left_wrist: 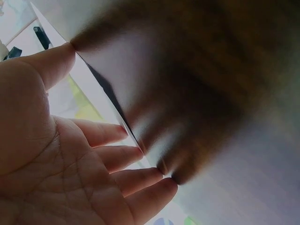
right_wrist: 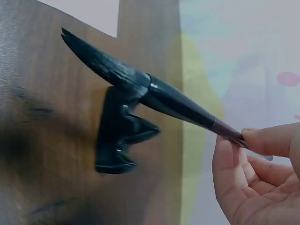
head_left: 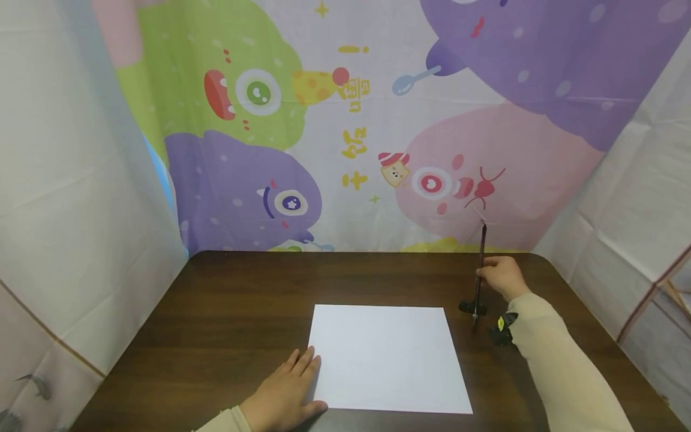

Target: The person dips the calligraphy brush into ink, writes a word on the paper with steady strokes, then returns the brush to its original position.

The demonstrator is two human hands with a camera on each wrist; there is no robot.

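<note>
One black rest with pointed bumps (right_wrist: 115,136) sits on the right side of the frame in the head view, past the upper right corner of a blank white sheet (head_left: 385,360). The brush (right_wrist: 168,98) cuts right in front of it, so part of the rest is hidden. In the right wrist view the dark, split-tipped bristles overlap its upper end; can't tell if they're actually touching. The sheet lies flat at lower center.

Surface is a dark brown wood-look table (head_left: 232,324) with rounded far corners. Behind it hangs a printed cloth (head_left: 345,225) with sideways cartoons: a green monster (head_left: 173,96) upper left, a purple one below that, a pink monster (head_left: 518,150) right of center, another purple one upper right, plus yellow lettering (head_left: 354,141) in the middle. Pale sheeting (head_left: 65,120) closes in both sides.

Hands: the left hand (head_left: 286,390), lower center-left, is spread out with fingers pretty much straight, fingertips and thumb touching the sheet's left edge, not gripping anything. The right hand (head_left: 504,277), right of center, pinches the brush handle between thumb and fingers, brush close to vertical in the head view with the bristles down. There's a black gadget (head_left: 502,330) on that wrist, by the end of a cream sleeve (head_left: 567,360).
</note>
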